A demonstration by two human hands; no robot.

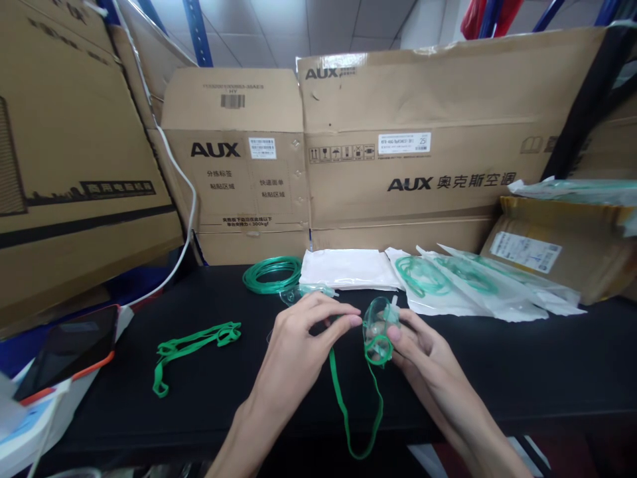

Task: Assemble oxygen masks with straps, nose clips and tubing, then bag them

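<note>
My right hand (428, 348) grips a clear oxygen mask (377, 317) with a green rim, held just above the black table. From the mask a green elastic strap (340, 392) hangs in a loop past the table's front edge. Its other end rises to my left hand (301, 335), whose thumb and forefinger are pinched together beside the mask. The strap's tip is hidden by those fingers. Behind my left hand lies another clear plastic piece (293, 294), partly covered. A second green strap (194, 342) lies loose on the table to the left.
Coiled green tubing (271, 275) and a white packet (348, 269) lie at the back. Several pouches (423, 282) with green tubing spread right, near a carton (527, 249). A phone (74, 345) and white cable (192, 199) are left. Large AUX cardboard (398, 219) walls the back.
</note>
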